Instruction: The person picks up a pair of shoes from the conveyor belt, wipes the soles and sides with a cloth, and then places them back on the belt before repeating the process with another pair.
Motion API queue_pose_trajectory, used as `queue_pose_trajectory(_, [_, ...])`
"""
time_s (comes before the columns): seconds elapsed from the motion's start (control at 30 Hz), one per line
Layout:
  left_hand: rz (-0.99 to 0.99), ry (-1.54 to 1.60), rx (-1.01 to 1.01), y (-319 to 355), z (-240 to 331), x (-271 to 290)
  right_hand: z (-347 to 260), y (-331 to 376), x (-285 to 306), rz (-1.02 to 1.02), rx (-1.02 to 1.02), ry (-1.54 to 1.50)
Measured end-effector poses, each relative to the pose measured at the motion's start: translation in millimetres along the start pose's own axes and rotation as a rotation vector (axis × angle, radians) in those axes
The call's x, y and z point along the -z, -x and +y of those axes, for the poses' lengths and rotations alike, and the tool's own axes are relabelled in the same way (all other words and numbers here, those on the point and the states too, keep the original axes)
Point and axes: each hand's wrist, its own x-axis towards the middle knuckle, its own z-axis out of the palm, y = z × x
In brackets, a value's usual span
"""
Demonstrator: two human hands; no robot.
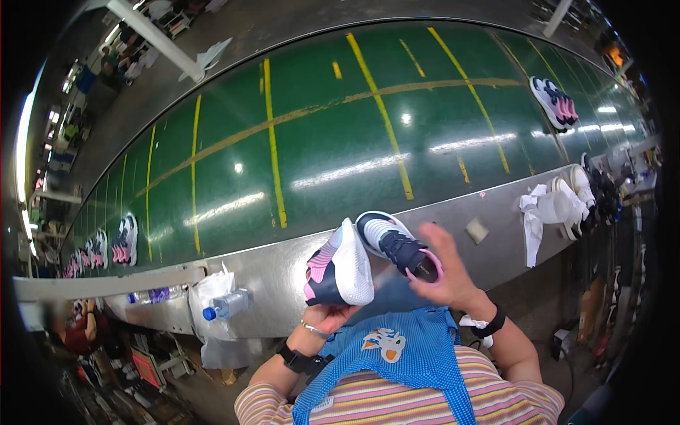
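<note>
I hold two shoes over the near edge of the bench [283,269]. My left hand [330,316] is cupped under the heel of the left shoe [341,266], fingers closed on it; its white sole faces me, with navy and pink at the back. My right hand [448,273] grips the right shoe [397,244] from the side at about 2 o'clock of the first, navy upper and pink collar showing. Both wrists are bent up, each with a black band. At 9 o'clock a water bottle [227,305] with a blue cap lies on white bags. At 3 o'clock sits a small tan label [477,230], then white paper [531,212]. More shoes [554,101] ride the green belt [319,156].
</note>
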Motion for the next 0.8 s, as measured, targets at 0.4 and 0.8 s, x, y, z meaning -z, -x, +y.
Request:
queue_pose_trajectory(0.4, [0.237, -1.486, -0.957, 66, -28, -60, -18, 26, -22, 0.010, 0.054, -0.386])
queue_pose_trajectory(0.8, [0.260, -1.271, -0.253, 19, -66, -112, 160, 105, 152, 0.970, -0.536, 0.168])
